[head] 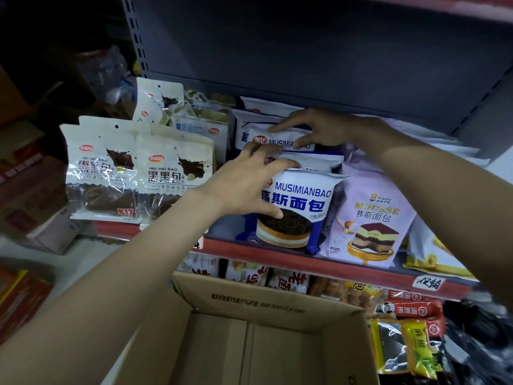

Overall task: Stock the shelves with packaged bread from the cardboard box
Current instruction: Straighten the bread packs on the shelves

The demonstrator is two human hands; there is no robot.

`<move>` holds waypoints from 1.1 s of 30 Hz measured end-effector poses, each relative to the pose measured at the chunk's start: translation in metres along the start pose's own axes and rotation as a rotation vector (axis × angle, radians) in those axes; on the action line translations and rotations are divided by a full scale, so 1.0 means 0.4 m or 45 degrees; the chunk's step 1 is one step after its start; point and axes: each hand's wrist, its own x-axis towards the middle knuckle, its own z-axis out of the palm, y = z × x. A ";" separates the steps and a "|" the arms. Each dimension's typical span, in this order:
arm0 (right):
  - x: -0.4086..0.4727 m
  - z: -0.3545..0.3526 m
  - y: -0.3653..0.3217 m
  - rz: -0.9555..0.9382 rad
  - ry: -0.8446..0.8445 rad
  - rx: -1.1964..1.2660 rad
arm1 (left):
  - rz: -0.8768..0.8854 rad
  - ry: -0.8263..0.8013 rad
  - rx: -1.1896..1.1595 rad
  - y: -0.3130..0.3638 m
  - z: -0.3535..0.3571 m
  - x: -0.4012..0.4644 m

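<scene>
While both arms reach up to the red-edged shelf (249,250), the row of goods runs like this from the left: two cream bags of dark chocolate bread (111,173) stand upright at the shelf's front, with more of the same leaning behind them. Next comes a file of blue-and-white bread packs, one behind another. The front bread pack (299,209), printed MUSIMIANBAO with a picture of a round dark-topped cake, stands upright on the shelf edge. The left hand (244,182) grips this pack at its upper left corner, fingers curled over the top seam and the thumb pressed against the front just above the cake picture. Farther back, the right hand (311,127) rests on the rear bread pack (277,136), its fingers spread and bent, the fingertips and thumb pinching along that pack's top edge. One or two more blue packs sit between the two hands. Just beside the front pack, to its right and touching it, stands a lilac mousse bread bag (369,215) showing a layered cake slice. Below the arms, the cardboard box (266,301) sits open, its flap up against the lower shelf, and only its bare brown bottom shows. To its right lie red and yellow snack packets (410,329) on the lower shelf.
</scene>
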 end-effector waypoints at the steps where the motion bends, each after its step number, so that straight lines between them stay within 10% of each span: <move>1: -0.001 -0.002 0.000 0.014 0.001 -0.003 | -0.008 0.000 0.004 0.000 -0.002 -0.001; 9: -0.032 -0.022 0.004 0.048 -0.087 -0.017 | -0.031 -0.006 -0.008 -0.001 -0.009 0.002; 15: -0.001 -0.046 0.013 0.098 0.431 -0.039 | -0.011 -0.001 -0.027 -0.004 -0.017 0.008; 33: 0.032 -0.049 0.073 0.113 -0.018 -0.025 | -0.012 0.008 -0.001 -0.003 0.006 -0.006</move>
